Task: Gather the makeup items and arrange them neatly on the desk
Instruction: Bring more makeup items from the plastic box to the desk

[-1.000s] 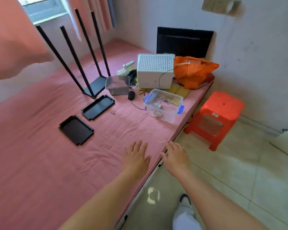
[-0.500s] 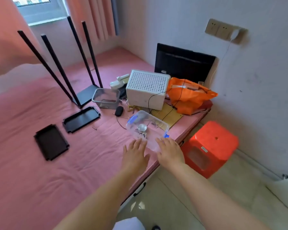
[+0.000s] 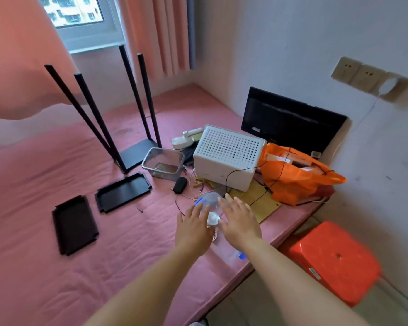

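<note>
both hands have moved forward since a moment ago and now sit over the clear plastic box [image 3: 211, 203] with blue clips, near the right edge of the pink bed [image 3: 45, 255]. the left hand [image 3: 193, 228] and right hand [image 3: 239, 220] have fingers spread flat, gripping nothing. small items inside the box are blurred. just behind stand a white perforated box [image 3: 229, 156], an orange bag [image 3: 297, 175] and a black cable [image 3: 245, 170]. two black trays [image 3: 99, 208] lie to the left.

Left hand [image 3: 193, 229] and right hand [image 3: 239, 221], fingers extended, over a clear lidded box [image 3: 210, 201] just in front of the white perforated box [image 3: 229, 156].
</note>
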### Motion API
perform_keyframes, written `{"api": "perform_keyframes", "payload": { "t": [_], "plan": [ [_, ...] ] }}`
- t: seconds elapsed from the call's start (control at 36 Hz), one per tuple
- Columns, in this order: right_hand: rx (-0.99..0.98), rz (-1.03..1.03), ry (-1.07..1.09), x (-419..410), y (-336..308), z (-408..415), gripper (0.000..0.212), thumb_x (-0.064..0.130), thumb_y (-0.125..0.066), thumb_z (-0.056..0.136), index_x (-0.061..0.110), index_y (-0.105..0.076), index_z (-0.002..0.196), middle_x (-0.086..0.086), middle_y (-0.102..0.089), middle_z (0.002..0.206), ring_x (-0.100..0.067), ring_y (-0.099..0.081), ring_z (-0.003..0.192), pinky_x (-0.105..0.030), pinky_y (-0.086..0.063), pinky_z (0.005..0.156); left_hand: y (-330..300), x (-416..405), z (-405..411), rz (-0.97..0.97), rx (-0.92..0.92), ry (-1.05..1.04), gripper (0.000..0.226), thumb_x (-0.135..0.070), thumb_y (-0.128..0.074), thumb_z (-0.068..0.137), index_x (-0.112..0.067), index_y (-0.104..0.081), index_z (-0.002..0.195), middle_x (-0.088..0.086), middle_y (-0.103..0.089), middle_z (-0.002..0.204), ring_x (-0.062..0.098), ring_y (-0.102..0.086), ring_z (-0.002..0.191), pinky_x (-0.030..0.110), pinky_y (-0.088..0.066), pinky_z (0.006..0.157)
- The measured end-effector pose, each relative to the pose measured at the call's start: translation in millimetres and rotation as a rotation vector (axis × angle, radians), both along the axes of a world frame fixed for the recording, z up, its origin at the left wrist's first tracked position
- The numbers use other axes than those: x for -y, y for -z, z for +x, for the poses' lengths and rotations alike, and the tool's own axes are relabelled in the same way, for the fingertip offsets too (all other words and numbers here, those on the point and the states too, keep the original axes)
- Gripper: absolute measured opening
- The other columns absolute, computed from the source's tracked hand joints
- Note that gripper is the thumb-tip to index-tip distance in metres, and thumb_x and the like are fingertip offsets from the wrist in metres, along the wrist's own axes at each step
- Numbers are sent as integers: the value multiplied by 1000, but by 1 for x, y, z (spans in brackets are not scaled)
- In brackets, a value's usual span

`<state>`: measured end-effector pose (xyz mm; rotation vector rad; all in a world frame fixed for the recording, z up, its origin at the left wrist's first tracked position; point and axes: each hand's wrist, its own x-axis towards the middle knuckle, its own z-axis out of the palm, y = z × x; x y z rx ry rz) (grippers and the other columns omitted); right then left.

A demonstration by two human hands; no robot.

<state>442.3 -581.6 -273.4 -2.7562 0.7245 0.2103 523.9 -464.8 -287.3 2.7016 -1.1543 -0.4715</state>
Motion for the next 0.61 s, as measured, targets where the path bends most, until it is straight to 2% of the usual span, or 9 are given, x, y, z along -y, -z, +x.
{"api": "perform_keyframes", "payload": {
  "t": [0.22,0.42,0.61],
  "plan": [
    [-68,37,-138,43,35,41,60,43,-33,97,29,-9,150,6,-5,159,-16,-3,145,-36,-3,117,28,30,28,34,-18,-145,59,-44,-38,95,-25,-16,147,-5,-17,155,20,-12,143,46,-9,115],
    [-214,46,-448,86,79,73,63,46,-29,98,27,0,150,6,6,159,-16,7,146,-38,2,118,65,64,26,51,-91,-396,59,-45,-41,93,-27,-20,145,-6,-21,153,18,-18,140,45,-15,114],
    [-273,80,-691,116,135,107,61,41,-31,98,26,-4,151,4,2,159,-16,2,146,-39,1,118,112,85,16,157,-154,-622,58,-44,-43,91,-25,-26,143,-5,-28,148,18,-24,136,45,-8,113]
  ]
}}
